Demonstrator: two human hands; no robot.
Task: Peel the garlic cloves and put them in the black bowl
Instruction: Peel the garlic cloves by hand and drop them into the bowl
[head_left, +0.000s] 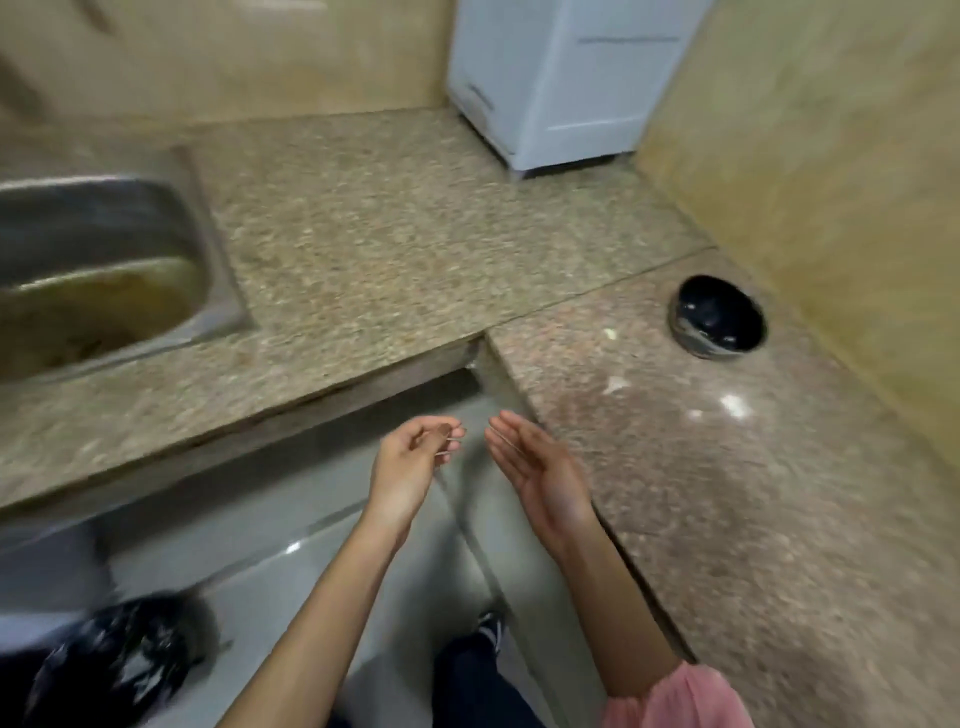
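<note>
The black bowl (719, 318) stands on the right counter close to the wall; its inside looks dark and glossy, and I cannot make out any cloves in it. A few small pale bits (616, 384) lie on the counter in front of the bowl, too blurred to name. My left hand (410, 462) hovers over the gap in front of the counter corner, fingers curled with the tips near the thumb; nothing held is plainly visible. My right hand (540, 467) is beside it, fingers straight, palm turned inward, holding nothing.
A steel sink (104, 270) is set into the left counter. A white appliance (561, 78) stands in the far corner. A black plastic bag (114, 665) lies on the floor at lower left. The speckled stone counter (389, 234) forms an L.
</note>
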